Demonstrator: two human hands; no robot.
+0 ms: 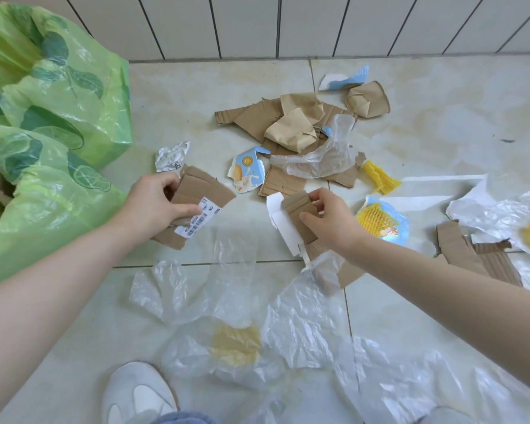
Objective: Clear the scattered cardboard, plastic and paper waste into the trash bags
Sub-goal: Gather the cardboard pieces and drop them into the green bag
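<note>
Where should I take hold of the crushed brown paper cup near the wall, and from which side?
Grip the crushed brown paper cup at its open rim, which points right, coming from above and the right. The dented wall there already folds flat, so a pinch should hold. Both hands are full now.

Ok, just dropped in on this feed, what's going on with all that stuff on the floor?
A person is clearing waste off a tiled floor. The left hand grips a cardboard piece with a barcode label, close to the green trash bags. The right hand holds a smaller folded cardboard scrap. Plenty remains: a cardboard and brown paper pile, clear plastic sheets, yellow foam netting and torn printed packaging.
</note>
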